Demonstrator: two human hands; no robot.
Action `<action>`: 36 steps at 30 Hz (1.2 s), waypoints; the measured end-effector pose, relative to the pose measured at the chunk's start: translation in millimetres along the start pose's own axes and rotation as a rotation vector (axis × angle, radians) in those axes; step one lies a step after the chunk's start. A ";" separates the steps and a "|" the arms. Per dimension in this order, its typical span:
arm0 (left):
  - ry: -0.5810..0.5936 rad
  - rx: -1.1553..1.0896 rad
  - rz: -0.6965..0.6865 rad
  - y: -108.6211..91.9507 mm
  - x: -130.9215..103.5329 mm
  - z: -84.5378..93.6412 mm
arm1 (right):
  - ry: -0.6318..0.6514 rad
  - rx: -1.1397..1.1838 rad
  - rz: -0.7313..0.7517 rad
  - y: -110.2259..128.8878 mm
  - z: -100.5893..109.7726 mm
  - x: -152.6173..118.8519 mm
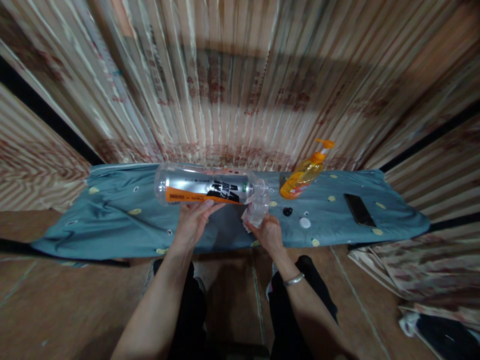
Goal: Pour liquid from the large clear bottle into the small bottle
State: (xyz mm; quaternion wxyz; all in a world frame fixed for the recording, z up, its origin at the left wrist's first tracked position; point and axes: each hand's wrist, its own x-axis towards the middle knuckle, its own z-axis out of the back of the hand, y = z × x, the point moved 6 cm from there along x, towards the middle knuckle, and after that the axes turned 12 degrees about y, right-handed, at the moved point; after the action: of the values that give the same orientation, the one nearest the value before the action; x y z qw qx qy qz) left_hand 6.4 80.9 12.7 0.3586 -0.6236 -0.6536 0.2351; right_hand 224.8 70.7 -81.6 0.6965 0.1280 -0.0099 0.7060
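Above the cloth (112, 220), left hand (193, 220) grips bottle (204, 186) lying level, mouth rightward over right hand's (268, 232) clasped cup (258, 207).

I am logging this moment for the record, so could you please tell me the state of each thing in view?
Large bottle: held on its side by the left hand, cap off, mouth at the small cup.
Small clear cup: upright, held by the right hand.
Orange pump bottle: standing on the cloth, pump on.
White cap: lying loose.
Black cap: lying loose.
Phone: flat, screen dark.
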 end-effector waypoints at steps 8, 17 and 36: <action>0.005 -0.008 -0.001 0.1 0.4 -0.3 | 0.010 -0.034 0.005 0.7 -0.7 0.8; 0.000 -0.017 0.003 0.2 0.1 -0.3 | 0.023 -0.014 0.008 0.5 -2.1 0.8; 0.014 -0.020 -0.010 0.8 0.5 1.3 | -0.002 -0.029 0.005 0.0 -2.4 0.1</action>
State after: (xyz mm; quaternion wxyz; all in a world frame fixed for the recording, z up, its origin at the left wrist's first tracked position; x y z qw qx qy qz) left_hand 5.9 81.6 11.3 0.3580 -0.6257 -0.6565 0.2222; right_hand 224.4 71.3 -83.9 0.6964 0.1186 -0.0213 0.7075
